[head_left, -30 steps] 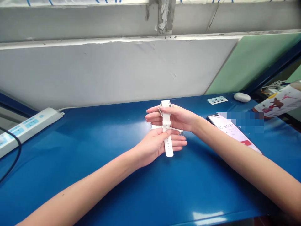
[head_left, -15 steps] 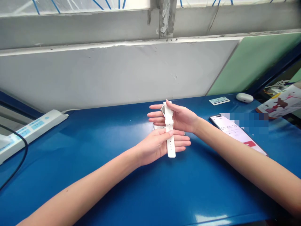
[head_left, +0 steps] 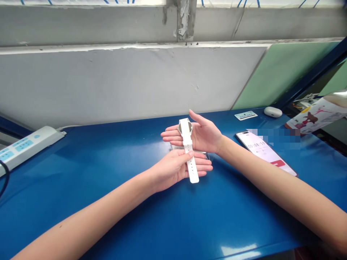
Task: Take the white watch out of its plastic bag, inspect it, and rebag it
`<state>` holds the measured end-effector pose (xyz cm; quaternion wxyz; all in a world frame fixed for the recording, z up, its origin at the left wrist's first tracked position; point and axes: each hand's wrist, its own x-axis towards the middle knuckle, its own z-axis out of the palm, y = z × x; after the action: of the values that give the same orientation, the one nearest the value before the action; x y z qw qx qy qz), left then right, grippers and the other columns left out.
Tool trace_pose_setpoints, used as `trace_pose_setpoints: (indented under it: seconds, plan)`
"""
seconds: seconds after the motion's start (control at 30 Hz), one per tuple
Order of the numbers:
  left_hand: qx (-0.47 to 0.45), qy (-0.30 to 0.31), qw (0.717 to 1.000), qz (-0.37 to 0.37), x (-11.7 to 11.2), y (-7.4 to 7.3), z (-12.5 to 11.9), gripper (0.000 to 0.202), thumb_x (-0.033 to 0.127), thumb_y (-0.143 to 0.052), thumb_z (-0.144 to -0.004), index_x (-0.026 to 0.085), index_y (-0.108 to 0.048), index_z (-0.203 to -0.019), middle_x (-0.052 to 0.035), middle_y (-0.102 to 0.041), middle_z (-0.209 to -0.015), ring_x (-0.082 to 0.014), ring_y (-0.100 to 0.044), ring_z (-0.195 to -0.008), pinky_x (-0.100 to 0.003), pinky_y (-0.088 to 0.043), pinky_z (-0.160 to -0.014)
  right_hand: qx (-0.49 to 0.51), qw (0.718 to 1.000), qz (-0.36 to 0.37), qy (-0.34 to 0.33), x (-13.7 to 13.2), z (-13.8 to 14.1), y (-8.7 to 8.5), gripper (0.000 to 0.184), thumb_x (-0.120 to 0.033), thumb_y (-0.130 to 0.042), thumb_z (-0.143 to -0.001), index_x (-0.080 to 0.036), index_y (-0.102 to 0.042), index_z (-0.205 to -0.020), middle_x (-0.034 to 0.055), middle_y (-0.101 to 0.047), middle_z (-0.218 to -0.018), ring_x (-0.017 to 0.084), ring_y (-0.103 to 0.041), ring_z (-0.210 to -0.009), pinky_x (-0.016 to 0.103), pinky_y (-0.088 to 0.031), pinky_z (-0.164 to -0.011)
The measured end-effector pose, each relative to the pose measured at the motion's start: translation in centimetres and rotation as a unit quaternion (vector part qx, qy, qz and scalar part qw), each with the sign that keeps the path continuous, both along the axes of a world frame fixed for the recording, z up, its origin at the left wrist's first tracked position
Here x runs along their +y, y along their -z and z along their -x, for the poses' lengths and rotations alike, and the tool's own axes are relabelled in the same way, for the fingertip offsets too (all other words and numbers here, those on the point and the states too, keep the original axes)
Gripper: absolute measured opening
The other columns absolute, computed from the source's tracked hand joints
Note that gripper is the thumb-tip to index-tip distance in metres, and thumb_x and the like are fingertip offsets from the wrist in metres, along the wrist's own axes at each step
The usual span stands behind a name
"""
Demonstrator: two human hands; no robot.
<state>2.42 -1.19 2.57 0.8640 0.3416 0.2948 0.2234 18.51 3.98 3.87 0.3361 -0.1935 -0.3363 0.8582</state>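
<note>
A white wristwatch (head_left: 188, 148) with a round metal case and a white strap lies across both my palms, above the middle of the blue table (head_left: 108, 202). My left hand (head_left: 176, 167) pinches the lower strap between thumb and fingers. My right hand (head_left: 196, 134) is palm up with fingers stretched out flat under the watch case, its thumb raised off it. A small clear packet on the table shows partly beneath the hands.
A phone (head_left: 265, 152) with a lit timer screen lies to the right. A white card (head_left: 245, 115) and a white earbud case (head_left: 273, 111) sit at the back right, a printed bag (head_left: 317, 115) at the right edge. A white power strip (head_left: 24, 146) lies far left.
My right thumb has lifted off the watch, so the hand lies open under the case. The watch has turned so its round case shows. My left hand keeps its pinch on the strap.
</note>
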Motion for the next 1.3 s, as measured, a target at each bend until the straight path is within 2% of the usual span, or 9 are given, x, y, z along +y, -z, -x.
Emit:
trace_pose_setpoints:
  seconds: [0.33,0.5,0.6,0.73,0.87,0.97,1.13,1.2,1.3]
  plan:
    - [0.017,0.0,1.0,-0.001,0.1,-0.1,-0.1,0.028,0.019,-0.048,-0.102,0.002,-0.069,-0.108,-0.0254,-0.071,-0.116,-0.0307,-0.072,-0.104,-0.045,-0.052,-0.097,0.016,1.0,0.012,0.0,-0.1,0.0,0.1,0.077,-0.057,-0.017,-0.101,0.002,-0.06,-0.123,0.0259,-0.069,-0.121,0.03,-0.067,-0.114,0.043,-0.047,-0.105]
    - [0.048,-0.019,0.999,0.005,0.0,-0.6,-0.2,0.028,0.016,-0.045,-0.101,0.002,-0.069,-0.104,-0.0232,-0.074,-0.108,-0.0291,-0.074,-0.099,-0.044,-0.053,-0.096,-0.002,0.998,0.039,0.045,0.0,0.2,0.2,0.055,-0.032,-0.017,-0.1,-0.005,-0.058,-0.123,0.0148,-0.075,-0.091,0.024,-0.072,-0.079,0.04,-0.056,-0.081]
    - [0.034,-0.032,0.998,0.038,0.1,-1.0,-0.1,0.046,0.031,-0.035,-0.105,0.0,-0.069,-0.104,-0.0247,-0.074,-0.106,-0.0306,-0.074,-0.097,-0.046,-0.051,-0.098,-0.007,0.994,0.068,0.091,0.4,0.1,-0.1,0.049,-0.029,-0.023,-0.099,-0.003,-0.061,-0.116,0.0085,-0.068,-0.073,0.018,-0.064,-0.063,0.032,-0.056,-0.066]
    - [-0.034,-0.079,0.989,0.119,0.3,-1.2,0.1,0.083,0.057,-0.012,-0.103,-0.007,-0.063,-0.114,-0.0302,-0.071,-0.111,-0.0359,-0.072,-0.103,-0.049,-0.048,-0.102,0.034,0.98,0.063,0.187,1.1,-0.5,-0.7,0.036,-0.033,-0.039,-0.101,-0.008,-0.064,-0.107,0.002,-0.061,-0.066,0.013,-0.06,-0.059,0.024,-0.054,-0.062]
    - [-0.071,-0.14,0.98,0.121,0.4,-1.3,0.1,0.088,0.065,-0.02,-0.099,-0.011,-0.045,-0.137,-0.0324,-0.064,-0.125,-0.0374,-0.065,-0.118,-0.048,-0.043,-0.108,0.036,0.956,0.05,0.287,1.6,-0.8,-0.8,0.02,-0.032,-0.054,-0.1,-0.019,-0.065,-0.09,-0.0036,-0.061,-0.062,0.009,-0.062,-0.059,0.019,-0.056,-0.067]
    - [-0.074,-0.14,0.982,0.101,0.3,-1.5,0.0,0.082,0.061,-0.031,-0.099,-0.008,-0.038,-0.144,-0.0307,-0.061,-0.132,-0.0365,-0.061,-0.124,-0.047,-0.04,-0.111,-0.002,0.962,0.018,0.272,1.2,-0.3,-0.6,0.018,-0.031,-0.062,-0.096,-0.019,-0.065,-0.083,-0.0043,-0.064,-0.062,0.008,-0.066,-0.062,0.02,-0.057,-0.072]
    - [-0.081,-0.147,0.984,0.056,0.2,-1.8,-0.1,0.075,0.06,-0.032,-0.099,0.0,-0.046,-0.141,-0.0272,-0.062,-0.131,-0.0388,-0.061,-0.123,-0.05,-0.038,-0.112,-0.096,0.97,-0.1,0.2,-0.2,0.8,-0.7,0.023,-0.04,-0.069,-0.09,-0.017,-0.071,-0.092,0.0044,-0.077,-0.084,0.015,-0.072,-0.08,0.028,-0.059,-0.078]
    - [-0.077,-0.157,0.983,0.055,0.2,-1.8,-0.1,0.075,0.06,-0.03,-0.099,0.0,-0.048,-0.139,-0.027,-0.064,-0.129,-0.0385,-0.061,-0.123,-0.05,-0.038,-0.112,-0.15,0.946,-0.177,0.227,-0.6,1.1,-0.7,0.028,-0.046,-0.068,-0.089,-0.018,-0.073,-0.091,0.0055,-0.078,-0.087,0.016,-0.07,-0.076,0.027,-0.058,-0.068]
    - [-0.072,-0.159,0.983,0.062,0.2,-1.9,-0.1,0.073,0.058,-0.032,-0.1,-0.003,-0.051,-0.134,-0.0277,-0.064,-0.128,-0.0378,-0.061,-0.123,-0.049,-0.04,-0.111,-0.224,0.883,-0.285,0.297,-0.8,1.2,-0.5,0.03,-0.048,-0.065,-0.09,-0.019,-0.074,-0.087,0.0039,-0.077,-0.085,0.013,-0.065,-0.067,0.024,-0.052,-0.057]
